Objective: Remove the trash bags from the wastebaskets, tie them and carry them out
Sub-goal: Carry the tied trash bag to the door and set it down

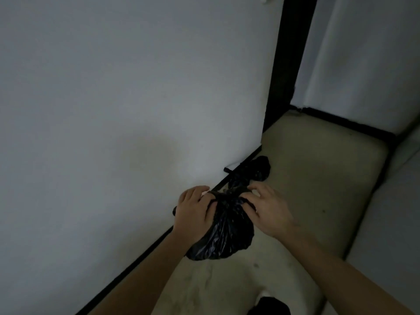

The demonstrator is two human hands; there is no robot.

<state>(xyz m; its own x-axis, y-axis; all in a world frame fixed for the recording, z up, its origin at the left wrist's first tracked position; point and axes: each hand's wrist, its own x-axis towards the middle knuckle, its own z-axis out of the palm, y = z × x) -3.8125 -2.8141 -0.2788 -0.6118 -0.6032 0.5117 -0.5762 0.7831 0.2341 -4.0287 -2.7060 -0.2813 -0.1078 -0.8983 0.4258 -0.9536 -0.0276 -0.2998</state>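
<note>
Scene dim, bluish-grey cast, no light source in view. White wall (113,98) evenly lit, faint soft shadow patch low centre. Black trash bag (225,226) shows small specular glints, detail otherwise lost in dark. Overall soft focus, compression smear. Straight edges bow toward frame borders: wide-angle distortion.

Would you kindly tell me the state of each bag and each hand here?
near trash bag: neck gathered, gripped by both hands.
far trash bag: lying on the floor by the wall, untouched, apparently tied.
left hand: gripping the near trash bag's neck.
right hand: pinching the same neck.
</note>
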